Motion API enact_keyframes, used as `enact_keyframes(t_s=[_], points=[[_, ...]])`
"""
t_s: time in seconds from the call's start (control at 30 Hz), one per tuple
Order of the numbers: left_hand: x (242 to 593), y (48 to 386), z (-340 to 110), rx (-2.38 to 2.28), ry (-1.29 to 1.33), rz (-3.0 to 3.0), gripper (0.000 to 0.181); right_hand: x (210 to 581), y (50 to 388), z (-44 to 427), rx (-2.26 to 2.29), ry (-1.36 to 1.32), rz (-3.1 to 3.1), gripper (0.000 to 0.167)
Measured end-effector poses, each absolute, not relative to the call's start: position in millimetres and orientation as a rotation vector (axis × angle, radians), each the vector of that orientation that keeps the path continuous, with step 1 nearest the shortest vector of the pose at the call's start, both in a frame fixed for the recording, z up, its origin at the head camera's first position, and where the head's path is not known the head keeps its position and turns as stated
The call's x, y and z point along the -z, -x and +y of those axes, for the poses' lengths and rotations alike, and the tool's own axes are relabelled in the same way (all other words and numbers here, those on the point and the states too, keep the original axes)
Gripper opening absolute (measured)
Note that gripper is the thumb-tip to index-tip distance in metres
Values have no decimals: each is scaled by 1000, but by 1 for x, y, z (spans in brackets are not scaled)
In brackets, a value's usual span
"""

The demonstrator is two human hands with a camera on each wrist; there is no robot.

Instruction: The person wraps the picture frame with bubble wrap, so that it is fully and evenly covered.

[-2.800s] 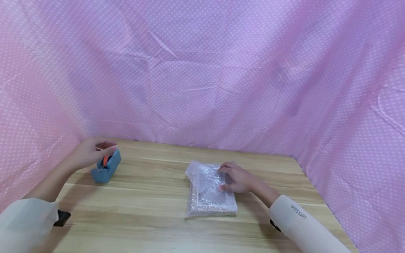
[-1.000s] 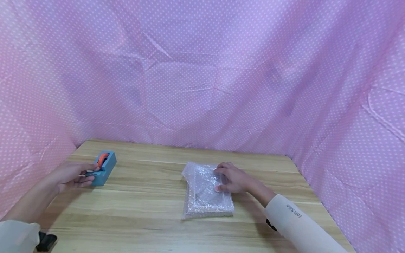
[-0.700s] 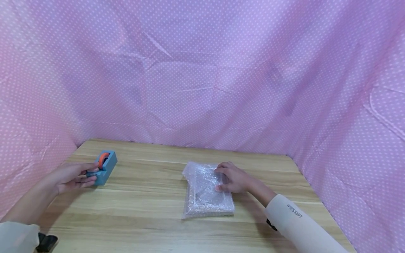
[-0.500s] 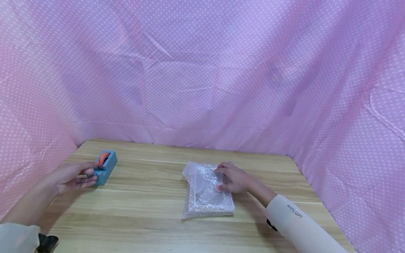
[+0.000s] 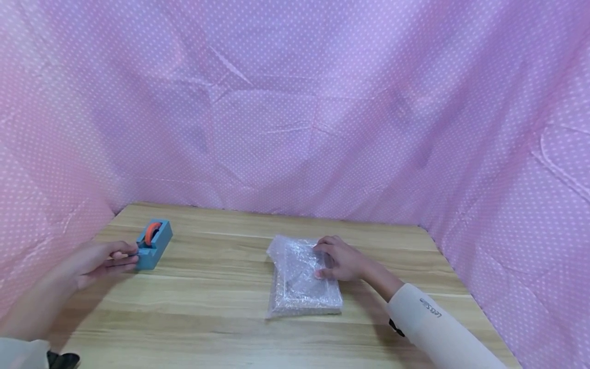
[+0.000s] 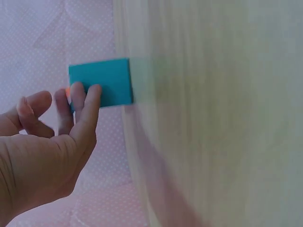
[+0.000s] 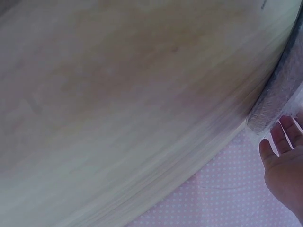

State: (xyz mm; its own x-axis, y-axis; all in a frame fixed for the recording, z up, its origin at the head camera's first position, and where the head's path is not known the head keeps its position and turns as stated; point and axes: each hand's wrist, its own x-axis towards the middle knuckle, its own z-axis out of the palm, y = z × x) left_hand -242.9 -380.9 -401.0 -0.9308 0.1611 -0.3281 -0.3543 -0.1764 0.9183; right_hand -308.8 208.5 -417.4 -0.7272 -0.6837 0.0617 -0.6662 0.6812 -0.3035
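On the left of the table in the head view stands a blue tape dispenser (image 5: 149, 259) with an orange tape roll (image 5: 151, 233). My left hand (image 5: 102, 260) is at its front end, thumb and forefinger pinched together, apparently on the end of the tape; the clear strip itself is hard to see. In the left wrist view the other fingers extend in front of the dispenser's teal end face (image 6: 111, 78). A flat package in bubble wrap (image 5: 299, 287) lies near the middle of the table. My right hand (image 5: 343, 260) rests on its right side with fingers spread.
The wood-grain table (image 5: 207, 297) carries the dispenser and the package. Pink polka-dot cloth (image 5: 295, 128) hangs behind it and along both sides. Black wrist straps sit below both sleeves.
My left hand has come down from above the dispenser's back to its front end, then drawn slightly left, away from it. The right hand and package have stayed in place.
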Motion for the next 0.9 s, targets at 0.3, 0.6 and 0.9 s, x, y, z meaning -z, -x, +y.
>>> enact_keyframes(t_s=[0.3,0.6,0.9], points=[[409,241,-377,-2214,97,1769,33,417,310,209,480,1144,2830,69],[409,241,-373,-2068,191,1980,26,415,308,208,488,1129,2824,69],[400,236,-376,-1305,201,2630,41,416,309,208,506,1146,2814,68]])
